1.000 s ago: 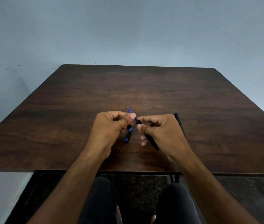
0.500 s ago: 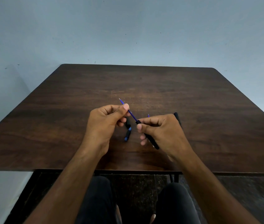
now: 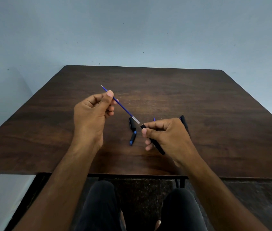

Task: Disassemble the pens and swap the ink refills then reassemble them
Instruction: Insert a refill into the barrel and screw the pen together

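nearest the person, the right hand [image 3: 167, 135] pinches a black barrel [image 3: 155, 144] at its open mouth. just left of that mouth, two small pen pieces [image 3: 132, 130] lie on the table [image 3: 215, 105]; a second barrel [image 3: 184, 121] peeks out behind the right hand. farther left of the mouth, the left hand [image 3: 92, 112] pinches the blue refill [image 3: 123, 108], its tail just clear of the barrel. the thin refill could likely slip or bend, and the loose pieces could roll if a wrist brushes them.
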Available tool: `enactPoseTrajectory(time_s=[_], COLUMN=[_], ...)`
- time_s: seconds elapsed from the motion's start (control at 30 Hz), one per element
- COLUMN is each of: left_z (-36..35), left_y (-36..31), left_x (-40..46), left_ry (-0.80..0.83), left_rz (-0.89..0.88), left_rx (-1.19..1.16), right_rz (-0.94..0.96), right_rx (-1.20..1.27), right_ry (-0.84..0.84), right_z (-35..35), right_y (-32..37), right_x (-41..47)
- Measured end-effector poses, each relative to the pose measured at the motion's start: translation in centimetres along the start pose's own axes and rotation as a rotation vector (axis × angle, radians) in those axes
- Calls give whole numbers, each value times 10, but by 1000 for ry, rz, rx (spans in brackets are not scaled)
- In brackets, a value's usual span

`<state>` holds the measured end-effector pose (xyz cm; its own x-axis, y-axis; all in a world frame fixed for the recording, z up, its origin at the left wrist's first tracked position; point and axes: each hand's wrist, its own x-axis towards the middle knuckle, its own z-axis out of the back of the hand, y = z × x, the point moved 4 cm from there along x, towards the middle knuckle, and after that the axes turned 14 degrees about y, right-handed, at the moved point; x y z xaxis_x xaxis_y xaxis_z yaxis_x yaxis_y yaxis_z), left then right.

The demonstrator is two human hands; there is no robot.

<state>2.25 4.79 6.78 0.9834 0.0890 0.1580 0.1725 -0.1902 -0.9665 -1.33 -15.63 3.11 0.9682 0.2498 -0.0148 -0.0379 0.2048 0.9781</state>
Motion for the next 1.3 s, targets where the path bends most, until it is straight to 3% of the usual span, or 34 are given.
enactPoseTrajectory(time_s=[0.47,0.73,1.3], left_z=[47,73,78], left_y=[-9,8,31], left_x=[9,8,16], left_ry=[40,-85,-97], left_rz=[141,247,281], left_rx=[324,884,1011], right_rz=[18,-1,-38], right_rx=[62,72,66], right_ry=[17,38,62], right_z=[-14,-25,-29], right_y=[4,4,6], right_x=[8,13,13])
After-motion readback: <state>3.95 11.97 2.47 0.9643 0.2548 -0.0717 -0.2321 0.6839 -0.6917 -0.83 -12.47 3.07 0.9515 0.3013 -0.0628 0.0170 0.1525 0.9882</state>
